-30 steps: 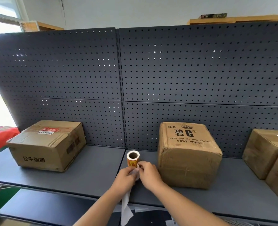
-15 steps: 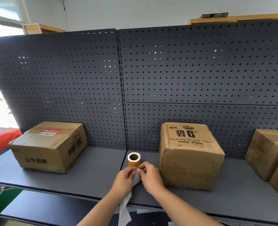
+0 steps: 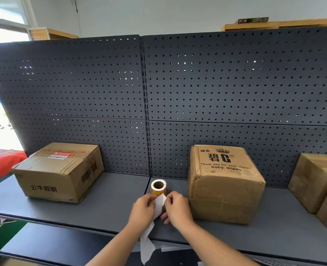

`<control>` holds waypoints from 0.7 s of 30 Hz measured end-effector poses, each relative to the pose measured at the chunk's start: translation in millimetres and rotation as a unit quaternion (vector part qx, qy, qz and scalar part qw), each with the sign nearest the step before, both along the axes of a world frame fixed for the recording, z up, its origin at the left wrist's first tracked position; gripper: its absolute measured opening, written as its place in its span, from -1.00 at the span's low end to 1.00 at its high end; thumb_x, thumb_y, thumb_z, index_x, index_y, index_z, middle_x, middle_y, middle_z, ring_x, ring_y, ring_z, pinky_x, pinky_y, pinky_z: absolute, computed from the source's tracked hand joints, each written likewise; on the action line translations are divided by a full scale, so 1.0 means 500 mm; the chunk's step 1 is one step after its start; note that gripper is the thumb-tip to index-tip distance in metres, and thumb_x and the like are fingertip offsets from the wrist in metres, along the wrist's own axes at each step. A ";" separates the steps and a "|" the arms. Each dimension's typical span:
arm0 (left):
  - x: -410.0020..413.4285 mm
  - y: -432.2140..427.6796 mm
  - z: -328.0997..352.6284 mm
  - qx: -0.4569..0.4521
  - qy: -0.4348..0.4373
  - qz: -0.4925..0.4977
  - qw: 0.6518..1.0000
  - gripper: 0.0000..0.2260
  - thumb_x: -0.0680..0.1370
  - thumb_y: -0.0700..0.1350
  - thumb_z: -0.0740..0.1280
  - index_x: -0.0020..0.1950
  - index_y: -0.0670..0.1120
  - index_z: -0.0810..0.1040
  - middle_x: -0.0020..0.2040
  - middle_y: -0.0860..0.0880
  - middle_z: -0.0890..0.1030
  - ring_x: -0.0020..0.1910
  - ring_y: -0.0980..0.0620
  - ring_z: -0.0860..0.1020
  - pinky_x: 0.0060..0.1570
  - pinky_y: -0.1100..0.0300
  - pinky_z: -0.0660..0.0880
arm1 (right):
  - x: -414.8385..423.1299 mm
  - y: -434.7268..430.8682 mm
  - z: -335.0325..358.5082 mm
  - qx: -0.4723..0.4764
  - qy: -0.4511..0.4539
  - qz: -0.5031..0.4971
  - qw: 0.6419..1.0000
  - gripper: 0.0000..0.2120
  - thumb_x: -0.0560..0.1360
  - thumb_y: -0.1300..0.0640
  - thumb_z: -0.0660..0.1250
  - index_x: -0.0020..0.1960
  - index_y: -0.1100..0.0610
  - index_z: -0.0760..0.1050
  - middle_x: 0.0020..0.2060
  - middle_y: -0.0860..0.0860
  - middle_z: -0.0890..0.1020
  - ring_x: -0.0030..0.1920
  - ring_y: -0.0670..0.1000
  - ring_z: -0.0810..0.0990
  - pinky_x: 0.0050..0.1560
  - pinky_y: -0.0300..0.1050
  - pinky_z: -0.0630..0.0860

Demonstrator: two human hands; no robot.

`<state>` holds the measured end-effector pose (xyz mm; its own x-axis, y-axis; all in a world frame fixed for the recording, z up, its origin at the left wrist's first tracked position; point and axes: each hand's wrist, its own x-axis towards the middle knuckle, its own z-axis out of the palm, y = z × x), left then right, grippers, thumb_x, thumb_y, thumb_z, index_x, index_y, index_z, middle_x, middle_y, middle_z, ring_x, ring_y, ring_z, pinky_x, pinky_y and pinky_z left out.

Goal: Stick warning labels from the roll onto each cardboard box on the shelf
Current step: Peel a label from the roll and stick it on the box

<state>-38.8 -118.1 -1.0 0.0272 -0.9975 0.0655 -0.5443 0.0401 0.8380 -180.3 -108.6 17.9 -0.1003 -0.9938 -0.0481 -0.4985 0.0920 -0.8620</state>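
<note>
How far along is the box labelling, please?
Done: the flat brown cardboard box on the left and the far-right brown box show red-and-white labels on top. In hand: left hand and right hand pinch the white paper strip from the small orange label roll. Left: the tall baby-wipes box shows none.

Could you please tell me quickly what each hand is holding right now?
Left hand: fingers curled, pinching the white backing strip.
Right hand: pinching the same strip near its top edge.

Middle box (image 3: 226,189), top face: I read "绿色", "碧C ®", "Thank you for your choice baby wipes". Left box (image 3: 49,179), front: "公牛照明". Its top stickers (image 3: 60,155): print illegible to me.
</note>
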 end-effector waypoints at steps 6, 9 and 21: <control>0.030 -0.016 -0.001 0.038 0.008 0.041 0.998 -0.70 0.64 -0.28 0.20 0.05 0.07 0.62 -0.05 0.08 0.70 -0.01 0.08 0.65 -0.01 0.16 0.59 | 0.011 0.010 0.029 0.014 -0.042 -0.010 0.999 -0.81 0.72 0.18 0.07 0.11 0.19 0.45 -0.35 0.16 0.70 -0.48 0.03 0.69 -0.49 -0.18 0.57; 0.032 -0.018 -0.008 0.044 -0.019 0.054 0.997 -0.71 0.65 -0.27 0.18 0.11 0.01 0.64 0.00 0.03 0.70 0.00 0.05 0.63 -0.10 0.22 0.50 | 0.015 0.015 0.043 0.022 -0.053 -0.024 0.998 -0.82 0.72 0.19 0.06 0.13 0.19 0.43 -0.33 0.16 0.69 -0.53 -0.01 0.65 -0.53 -0.19 0.54; 0.014 0.006 0.008 0.034 -0.075 0.053 0.995 -0.74 0.68 -0.21 0.15 0.27 -0.02 0.56 -0.03 0.01 0.64 -0.19 0.07 0.59 -0.35 0.27 0.39 | -0.020 0.041 0.063 -0.061 0.010 0.009 0.998 -0.87 0.70 0.15 0.16 0.05 0.11 0.47 -0.22 0.07 0.65 -0.32 0.01 0.72 -0.38 0.00 0.70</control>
